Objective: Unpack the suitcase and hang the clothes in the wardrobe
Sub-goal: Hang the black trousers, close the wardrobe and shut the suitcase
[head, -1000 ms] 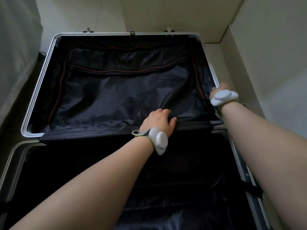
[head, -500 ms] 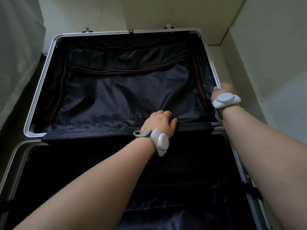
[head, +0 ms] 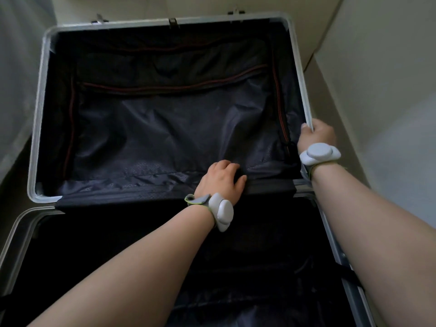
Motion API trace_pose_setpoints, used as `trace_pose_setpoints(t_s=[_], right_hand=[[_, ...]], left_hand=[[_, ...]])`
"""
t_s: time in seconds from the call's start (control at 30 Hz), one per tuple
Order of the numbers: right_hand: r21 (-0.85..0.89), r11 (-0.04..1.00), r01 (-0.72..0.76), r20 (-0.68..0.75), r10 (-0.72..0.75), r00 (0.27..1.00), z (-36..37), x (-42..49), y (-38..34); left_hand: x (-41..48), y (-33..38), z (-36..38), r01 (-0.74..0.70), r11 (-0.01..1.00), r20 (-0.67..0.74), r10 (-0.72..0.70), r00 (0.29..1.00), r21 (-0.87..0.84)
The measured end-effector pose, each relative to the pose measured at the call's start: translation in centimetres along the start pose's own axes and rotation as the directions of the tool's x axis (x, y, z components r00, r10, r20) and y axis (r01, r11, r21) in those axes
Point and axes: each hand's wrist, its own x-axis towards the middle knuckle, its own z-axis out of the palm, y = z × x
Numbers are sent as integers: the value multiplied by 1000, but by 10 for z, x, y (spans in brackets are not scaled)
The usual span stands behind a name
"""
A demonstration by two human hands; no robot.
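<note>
**Clerk:** Head view, item one: suitcase (head: 35, 138), lying open, lid half farther off, base half (head: 14, 234) nearer the person. Contents?

**Checker:** Clothes: none seen. Base half: too dark to tell. Lid half: closed off by a dark divider panel (head: 165, 128) with a red zip (head: 279, 100) round its edge. Wardrobe: not in view.

**Clerk:** Hands?

**Checker:** Left hand (head: 220, 179): on the panel's near edge by the hinge, fingers bent and close together, tips on the cloth, thumb along the hinge strip. Pinching or only pressing, I cannot tell. Right hand (head: 317, 135): fingers wrapped round the lid rim (head: 298, 74) on the right side, thumb inside. A white wrist unit (head: 223, 214) on each wrist.

**Clerk:** Relation for the next move?

**Checker:** The panel's long axis runs left to right, and it lies straight ahead of the left fingertips. Anything packed would sit beyond and under them. Left hand is nearer the panel; right hand is nearer the zip's right-hand run. Probably the panel opens first.

**Clerk:** Markings?

**Checker:** No brand, label or writing legible.
</note>
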Motion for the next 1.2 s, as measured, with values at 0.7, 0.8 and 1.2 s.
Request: trace_pose_setpoints(t_s=[0.7,0.8,1.2], right_hand=[[564,800,206,-256,-67,964,-31,-40,-9],[591,792,154,-201,-41,979,-36,-45,-10],[479,872,100,-82,-69,994,-79,-60,-5]], left_hand=[[43,158,-104,-300,884,-150,263,953,-359],[56,195,-115,-257,871,-83,246,966,-420],[34,242,-126,-87,872,-129,28,991,-482]])
